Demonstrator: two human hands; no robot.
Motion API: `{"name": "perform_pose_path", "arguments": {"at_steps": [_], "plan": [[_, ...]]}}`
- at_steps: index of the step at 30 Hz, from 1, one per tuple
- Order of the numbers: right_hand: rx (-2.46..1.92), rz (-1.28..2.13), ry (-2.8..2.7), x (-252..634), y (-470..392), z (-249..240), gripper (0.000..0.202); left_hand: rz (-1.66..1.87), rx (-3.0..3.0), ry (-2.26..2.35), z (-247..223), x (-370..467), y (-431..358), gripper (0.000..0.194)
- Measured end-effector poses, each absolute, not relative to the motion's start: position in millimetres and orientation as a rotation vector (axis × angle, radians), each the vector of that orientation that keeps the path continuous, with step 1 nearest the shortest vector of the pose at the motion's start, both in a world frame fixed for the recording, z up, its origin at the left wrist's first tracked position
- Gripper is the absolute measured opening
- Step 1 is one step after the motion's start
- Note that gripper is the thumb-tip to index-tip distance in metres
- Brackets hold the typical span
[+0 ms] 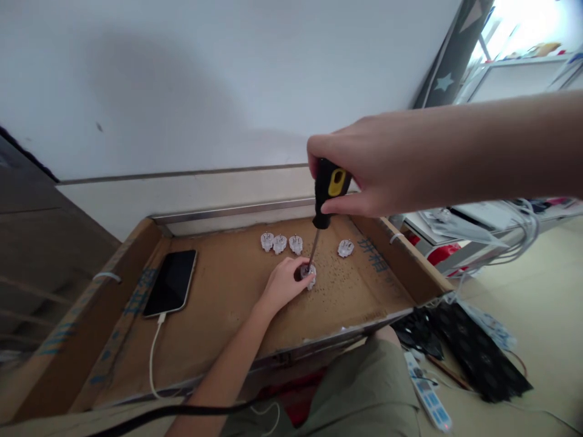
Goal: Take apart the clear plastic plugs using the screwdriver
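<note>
My right hand (350, 164) is wrapped round the black and yellow handle of a screwdriver (322, 200), which points down and slightly left. Its metal shaft ends at a small clear plug (311, 280) on the cardboard surface. With thumb and fingers, my left hand (289, 280) pinches that plug from the left and holds it down. The screwdriver tip meets the plug between my fingers; the exact contact point is too small to make out. Similar clear plugs with metal prongs, one of them a plug (279, 244), lie just behind, and another plug (345, 247) lies to the right.
A cardboard-lined tray (218, 346) with raised sides forms the work surface, against a white wall (204, 91). A phone (172, 283) with a white charging cable (153, 352) lies at its left. Dark specks dot the cardboard by the plugs. On the floor at right lies a power strip (428, 391).
</note>
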State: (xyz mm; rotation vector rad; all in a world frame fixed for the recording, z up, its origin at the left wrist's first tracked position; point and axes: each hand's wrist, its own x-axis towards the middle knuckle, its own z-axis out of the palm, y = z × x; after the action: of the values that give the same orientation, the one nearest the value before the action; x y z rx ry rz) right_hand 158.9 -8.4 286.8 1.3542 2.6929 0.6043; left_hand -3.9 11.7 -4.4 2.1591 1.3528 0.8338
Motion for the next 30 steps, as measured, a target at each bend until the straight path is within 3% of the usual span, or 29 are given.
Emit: {"name": "perform_pose_path", "arguments": {"at_steps": [3, 5, 8, 12, 18, 21, 23, 25, 28, 30], "plan": [[1.274, 0.966, 2.609, 153.8, -15.4, 284.5, 0.051, 0.841, 2.163, 1.342, -5.2, -4.4, 11.8, 0.030], [1.231, 1.029, 2.610, 152.7, -17.3, 285.2, 0.055, 0.851, 2.161, 1.340, -5.2, -4.1, 11.4, 0.030], [1.282, 0.755, 2.591, 154.5, -14.3, 290.9, 0.063, 0.859, 2.155, 1.337, -4.5, -3.1, 10.7, 0.030], [1.393, 0.500, 2.565, 158.7, -6.6, 296.4, 0.042, 0.853, 2.153, 1.340, -4.0, -2.5, 10.4, 0.030], [1.404, 1.054, 2.377, 161.1, -9.0, 290.7, 0.072, 0.857, 2.148, 1.338, -4.3, -3.7, 10.0, 0.029], [1.383, 0.574, 2.546, 163.6, -9.3, 293.7, 0.049, 0.849, 2.153, 1.350, -4.6, -3.6, 10.5, 0.030], [1.388, 0.257, 2.544, 164.8, -7.0, 296.6, 0.053, 0.841, 2.163, 1.349, -4.7, -3.5, 11.0, 0.031], [1.442, 0.339, 2.484, 164.7, -4.1, 297.8, 0.045, 0.841, 2.166, 1.346, -4.6, -3.5, 11.3, 0.030], [1.539, 0.660, 2.428, 163.0, -2.0, 296.5, 0.067, 0.835, 2.160, 1.348, -4.6, -3.5, 11.4, 0.031], [1.536, 0.650, 2.462, 162.3, -3.1, 296.2, 0.066, 0.840, 2.161, 1.347, -4.9, -3.5, 11.4, 0.031]]}}
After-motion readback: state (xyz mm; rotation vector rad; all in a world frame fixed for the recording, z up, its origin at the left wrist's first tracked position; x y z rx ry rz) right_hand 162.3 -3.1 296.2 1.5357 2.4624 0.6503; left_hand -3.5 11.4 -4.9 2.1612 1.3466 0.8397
